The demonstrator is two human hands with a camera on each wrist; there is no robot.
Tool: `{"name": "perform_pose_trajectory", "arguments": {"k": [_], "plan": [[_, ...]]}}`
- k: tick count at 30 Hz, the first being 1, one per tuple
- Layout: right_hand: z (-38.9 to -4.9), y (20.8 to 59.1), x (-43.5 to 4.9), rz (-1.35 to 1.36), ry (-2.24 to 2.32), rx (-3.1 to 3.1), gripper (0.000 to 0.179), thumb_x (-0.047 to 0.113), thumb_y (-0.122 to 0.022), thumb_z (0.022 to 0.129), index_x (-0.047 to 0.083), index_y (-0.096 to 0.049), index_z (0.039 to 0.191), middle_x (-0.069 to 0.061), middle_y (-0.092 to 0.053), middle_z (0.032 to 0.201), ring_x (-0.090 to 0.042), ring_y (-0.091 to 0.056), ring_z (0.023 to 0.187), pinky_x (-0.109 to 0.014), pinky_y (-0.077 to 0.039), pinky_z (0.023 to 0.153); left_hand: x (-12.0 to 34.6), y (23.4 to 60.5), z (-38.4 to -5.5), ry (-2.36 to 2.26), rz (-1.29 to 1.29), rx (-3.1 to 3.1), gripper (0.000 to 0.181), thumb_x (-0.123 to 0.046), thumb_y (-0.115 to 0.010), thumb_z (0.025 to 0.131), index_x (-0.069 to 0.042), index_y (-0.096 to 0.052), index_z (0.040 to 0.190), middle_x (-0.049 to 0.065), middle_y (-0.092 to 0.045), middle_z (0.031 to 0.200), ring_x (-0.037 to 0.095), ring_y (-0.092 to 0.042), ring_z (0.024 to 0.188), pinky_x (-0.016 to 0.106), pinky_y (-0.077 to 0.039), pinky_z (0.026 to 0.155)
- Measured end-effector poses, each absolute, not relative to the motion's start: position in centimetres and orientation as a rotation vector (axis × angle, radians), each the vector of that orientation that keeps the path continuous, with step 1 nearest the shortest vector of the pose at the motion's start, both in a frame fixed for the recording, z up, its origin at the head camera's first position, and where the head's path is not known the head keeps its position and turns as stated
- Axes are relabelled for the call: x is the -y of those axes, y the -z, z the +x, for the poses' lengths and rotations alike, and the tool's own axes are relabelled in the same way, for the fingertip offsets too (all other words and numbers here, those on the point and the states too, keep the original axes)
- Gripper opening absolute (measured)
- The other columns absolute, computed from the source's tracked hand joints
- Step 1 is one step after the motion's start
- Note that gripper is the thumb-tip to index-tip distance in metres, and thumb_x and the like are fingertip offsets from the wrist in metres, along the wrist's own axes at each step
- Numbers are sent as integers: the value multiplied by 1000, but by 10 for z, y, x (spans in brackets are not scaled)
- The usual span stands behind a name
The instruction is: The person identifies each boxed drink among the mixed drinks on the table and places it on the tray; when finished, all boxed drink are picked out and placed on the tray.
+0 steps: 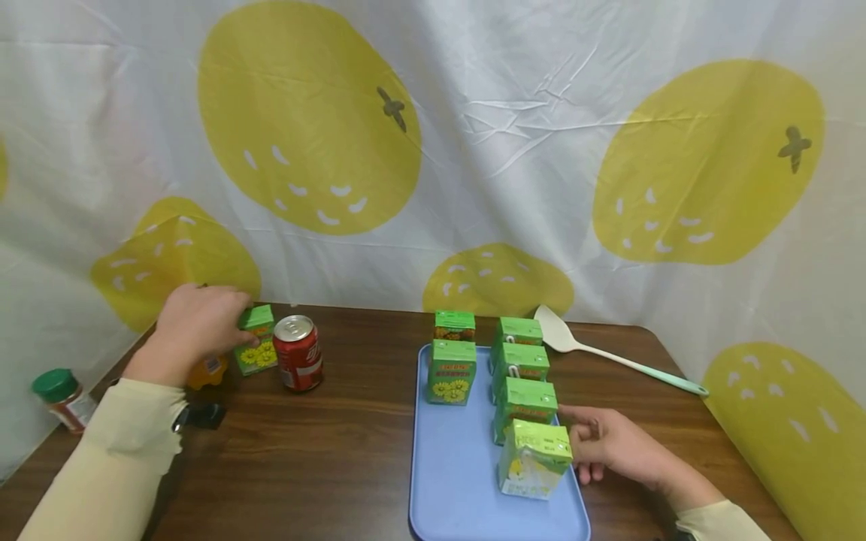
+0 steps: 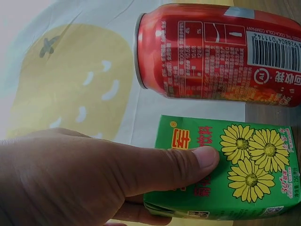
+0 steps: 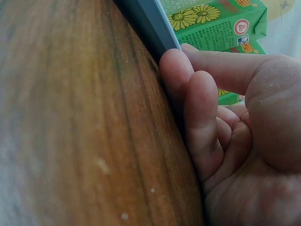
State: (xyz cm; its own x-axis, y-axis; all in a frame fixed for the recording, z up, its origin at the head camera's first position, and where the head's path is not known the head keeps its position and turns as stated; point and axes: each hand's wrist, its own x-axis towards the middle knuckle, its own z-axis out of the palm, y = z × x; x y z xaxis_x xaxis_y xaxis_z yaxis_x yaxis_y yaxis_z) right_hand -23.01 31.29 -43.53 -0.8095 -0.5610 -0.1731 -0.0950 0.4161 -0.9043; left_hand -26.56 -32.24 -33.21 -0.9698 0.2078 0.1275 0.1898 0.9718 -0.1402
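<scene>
My left hand (image 1: 203, 319) grips a green drink carton (image 2: 225, 165) printed with yellow daisies, the thumb lying along its front. Just right of that carton stands a red soda can (image 1: 298, 353). A blue tray (image 1: 449, 466) bears two columns of green cartons, including a daisy carton (image 1: 452, 373) on the left and a paler yellow-green carton (image 1: 534, 460) at the front right. At the tray's right edge, my right hand (image 1: 619, 447) pinches the rim between thumb and curled fingers. The cartons partly hide one another.
An orange object (image 1: 207, 373) is half hidden under the left wrist. Farther left stands a green-capped jar (image 1: 64, 398). A white spatula (image 1: 558, 330) with a mint handle lies behind the tray, angled right. A lemon-print curtain (image 1: 460, 188) hangs along the table's back.
</scene>
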Motion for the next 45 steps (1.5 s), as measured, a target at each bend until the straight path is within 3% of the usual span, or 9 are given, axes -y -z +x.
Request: {"name": "perform_pose_trajectory", "arguments": {"k": [8,11,14,20,35,45], "plan": [[-231,437,-313,-544,1397,-2195,85,3,-71,101,-28,-19,161,-15,-73,84,-23,-73,63,-31,-57,55,320,330,-264,-177,-349,2978,43,-44,-98,84,-17,-64,84,-4,-66,80,23,-65,78,65,-48,106],[-231,437,-314,-552,1403,-2191,85,3,-70,102,-28,-18,160,-16,-72,84,-23,-73,63,-31,-57,54,317,329,-262,-160,-362,2979,43,-43,-97,85,-16,-64,85,-4,-64,78,28,-67,82,63,-52,101],[-232,438,-314,-558,1412,-2187,85,3,-70,101,-29,-17,160,-18,-72,84,-23,-72,63,-31,-57,54,315,329,-261,-130,-352,2994,44,-43,-97,86,-14,-65,87,-2,-65,79,32,-68,84,60,-55,86],[-230,438,-314,-550,1417,-2185,85,3,-71,101,-28,-17,160,-18,-72,84,-24,-72,63,-31,-57,54,313,333,-262,-12,-310,3042,40,-39,-95,90,-11,-66,92,0,-64,80,25,-62,73,52,-53,66],[-229,435,-313,-559,1390,-2212,83,2,-69,101,-27,-20,161,-16,-71,81,-23,-72,62,-33,-58,54,315,332,-262,190,-298,2965,34,-31,-85,100,-5,-63,104,6,-63,86,28,-58,76,48,-49,66],[-229,437,-312,-559,1385,-2234,84,1,-71,98,-26,-22,161,-15,-72,82,-25,-73,63,-33,-58,54,311,325,-257,250,-311,2808,39,-28,-82,102,3,-61,112,19,-65,100,35,-59,83,56,-52,72]]}}
